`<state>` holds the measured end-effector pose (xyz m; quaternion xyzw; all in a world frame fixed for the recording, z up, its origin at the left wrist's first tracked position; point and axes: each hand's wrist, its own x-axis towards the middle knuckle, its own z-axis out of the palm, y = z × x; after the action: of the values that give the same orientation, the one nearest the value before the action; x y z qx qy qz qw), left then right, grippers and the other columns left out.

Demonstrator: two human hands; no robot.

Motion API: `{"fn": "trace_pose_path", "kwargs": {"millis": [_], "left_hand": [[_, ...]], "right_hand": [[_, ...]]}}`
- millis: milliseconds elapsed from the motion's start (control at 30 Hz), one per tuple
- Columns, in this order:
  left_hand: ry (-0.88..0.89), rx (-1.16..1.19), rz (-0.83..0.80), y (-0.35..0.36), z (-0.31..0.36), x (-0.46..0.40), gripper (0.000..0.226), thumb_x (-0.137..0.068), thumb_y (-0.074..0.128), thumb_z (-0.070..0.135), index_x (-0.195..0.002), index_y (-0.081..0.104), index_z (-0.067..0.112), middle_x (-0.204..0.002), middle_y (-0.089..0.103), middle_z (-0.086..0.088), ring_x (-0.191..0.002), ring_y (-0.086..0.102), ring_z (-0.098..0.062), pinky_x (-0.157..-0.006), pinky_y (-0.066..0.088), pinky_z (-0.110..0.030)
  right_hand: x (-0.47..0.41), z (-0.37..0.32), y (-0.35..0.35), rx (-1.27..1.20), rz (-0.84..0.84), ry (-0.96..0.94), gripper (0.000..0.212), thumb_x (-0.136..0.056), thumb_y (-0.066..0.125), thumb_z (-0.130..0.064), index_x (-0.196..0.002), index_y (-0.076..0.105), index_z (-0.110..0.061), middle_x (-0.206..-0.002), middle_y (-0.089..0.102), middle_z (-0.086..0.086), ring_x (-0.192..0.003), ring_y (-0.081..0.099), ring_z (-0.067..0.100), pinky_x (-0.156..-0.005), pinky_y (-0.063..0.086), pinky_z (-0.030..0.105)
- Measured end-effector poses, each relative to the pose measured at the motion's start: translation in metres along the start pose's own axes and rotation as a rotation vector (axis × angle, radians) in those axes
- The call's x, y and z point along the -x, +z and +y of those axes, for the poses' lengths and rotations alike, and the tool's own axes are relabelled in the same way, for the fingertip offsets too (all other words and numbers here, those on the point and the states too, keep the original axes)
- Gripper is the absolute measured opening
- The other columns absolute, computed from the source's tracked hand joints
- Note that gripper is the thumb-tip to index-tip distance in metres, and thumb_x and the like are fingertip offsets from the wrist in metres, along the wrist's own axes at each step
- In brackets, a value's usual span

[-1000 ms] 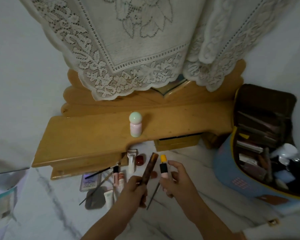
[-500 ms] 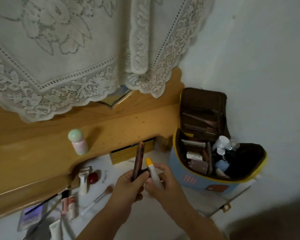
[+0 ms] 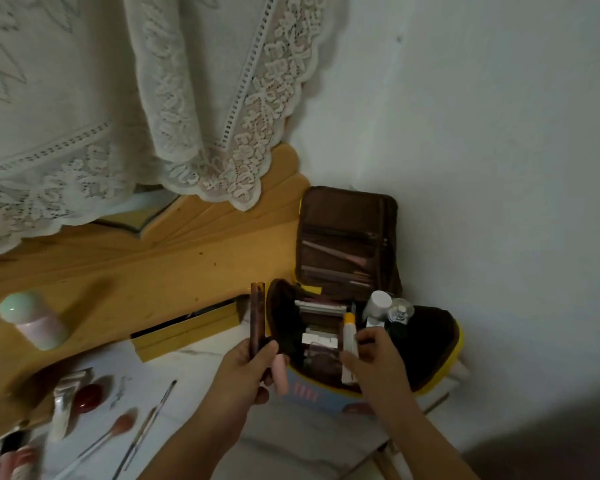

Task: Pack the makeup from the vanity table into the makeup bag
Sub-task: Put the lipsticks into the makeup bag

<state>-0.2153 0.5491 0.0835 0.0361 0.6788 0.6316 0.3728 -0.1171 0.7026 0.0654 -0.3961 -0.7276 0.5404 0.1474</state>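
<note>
Packing is mid-step, judging by the layout: wooden vanity table [image 3: 125,271] with a lace cloth [image 3: 118,116] draped over its mirror sits left of the makeup bag [image 3: 437,362], which stands open on the marble top [image 3: 174,362] against the wall, lid flap propped upright behind it so the mouth stays clear for loading. Bag is already well stocked with bottles, tubes and flat packs. Right hand [image 3: 378,362] is over the bag's mouth, fingers pinched on a yellow-capped white tube [image 3: 349,332], cap up and body down among the contents, probably being slotted upright to save space. Left hand [image 3: 243,372] is just left of the bag, fingers clamped round a brown tortoiseshell stick [image 3: 257,317] held vertical plus a pink tube [image 3: 280,374] angled down, likely queued so they drop in next. Mint-capped pink bottle [image 3: 32,320] stands on the vanity shelf, well left of the bag. Farther left on the marble: a red round item [image 3: 87,398], a pink-tipped brush [image 3: 118,427], thin pencils and small tubes, blurred, not yet packed.
</note>
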Motion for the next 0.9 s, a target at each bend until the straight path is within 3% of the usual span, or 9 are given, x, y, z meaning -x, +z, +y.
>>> {"fn": "trace_pose_path", "kwargs": {"millis": [100,233,400,533,633,700,800,900], "left_hand": [[-0.015,-0.032,-0.01,0.011,0.002,-0.008,0.021,-0.095,0.047,0.023,-0.095,0.061,0.007,-0.076,0.059,-0.008,-0.061,0.043,-0.015,-0.049,0.032,-0.022],[-0.036,-0.072,-0.036,0.018,0.011,-0.023,0.018,-0.096,0.047,0.021,-0.096,0.06,0.009,-0.084,0.056,-0.013,-0.058,0.041,-0.013,-0.042,0.032,-0.017],[-0.029,-0.131,-0.085,0.019,0.027,-0.044,0.012,-0.095,0.048,0.02,-0.091,0.057,0.014,-0.083,0.053,-0.013,-0.056,0.041,-0.013,-0.044,0.031,-0.019],[-0.047,-0.14,-0.109,0.021,0.039,-0.054,0.011,-0.095,0.047,0.021,-0.094,0.056,0.013,-0.075,0.058,-0.005,-0.049,0.047,-0.009,-0.04,0.035,-0.017],[-0.061,-0.155,-0.132,0.022,0.043,-0.058,0.011,-0.096,0.047,0.02,-0.095,0.057,0.016,-0.081,0.061,-0.006,-0.049,0.048,-0.007,-0.037,0.036,-0.013],[-0.059,-0.154,-0.157,0.02,0.043,-0.06,0.011,-0.095,0.047,0.018,-0.093,0.058,0.015,-0.085,0.057,-0.013,-0.052,0.044,-0.011,-0.037,0.037,-0.013],[-0.045,-0.159,-0.168,0.019,0.04,-0.063,0.012,-0.095,0.048,0.016,-0.09,0.057,0.011,-0.07,0.048,-0.01,-0.053,0.039,-0.013,-0.037,0.035,-0.014],[-0.022,-0.168,-0.162,0.019,0.039,-0.063,0.013,-0.094,0.05,0.017,-0.088,0.058,0.008,-0.06,0.044,-0.005,-0.051,0.041,-0.013,-0.039,0.035,-0.016]], "right_hand": [[-0.024,0.003,-0.009,0.082,0.0,0.011,0.023,-0.085,0.063,-0.006,-0.098,0.047,-0.017,-0.091,0.057,0.002,-0.076,0.055,0.012,-0.052,0.041,0.01],[-0.049,0.003,-0.001,0.261,0.015,-0.028,0.022,-0.085,0.061,-0.005,-0.1,0.051,-0.019,-0.104,0.062,0.011,-0.093,0.058,0.024,-0.077,0.05,0.035],[-0.068,-0.004,0.015,0.86,0.033,-0.175,0.025,-0.087,0.055,-0.01,-0.112,0.052,-0.015,-0.11,0.061,0.012,-0.099,0.058,0.028,-0.074,0.045,0.032],[-0.085,-0.01,0.028,1.011,0.01,-0.281,0.032,-0.076,0.067,-0.01,-0.106,0.057,-0.016,-0.105,0.061,0.009,-0.099,0.056,0.026,-0.074,0.044,0.032],[-0.092,-0.007,0.04,1.086,0.063,-0.385,0.041,-0.031,0.09,-0.026,-0.061,0.063,-0.024,-0.06,0.06,-0.003,-0.062,0.057,0.018,-0.049,0.043,0.026],[-0.097,0.001,0.044,1.077,0.084,-0.377,0.042,-0.022,0.09,-0.031,-0.051,0.061,-0.024,-0.058,0.055,-0.002,-0.056,0.055,0.018,-0.044,0.04,0.024],[-0.092,0.001,0.044,1.022,0.117,-0.402,0.036,-0.025,0.09,-0.03,-0.045,0.061,-0.023,-0.06,0.054,-0.001,-0.057,0.055,0.019,-0.045,0.041,0.026],[-0.078,-0.007,0.04,0.785,0.144,-0.412,0.015,-0.057,0.083,-0.022,-0.062,0.069,-0.02,-0.069,0.058,0.002,-0.064,0.057,0.021,-0.052,0.044,0.028]]}}
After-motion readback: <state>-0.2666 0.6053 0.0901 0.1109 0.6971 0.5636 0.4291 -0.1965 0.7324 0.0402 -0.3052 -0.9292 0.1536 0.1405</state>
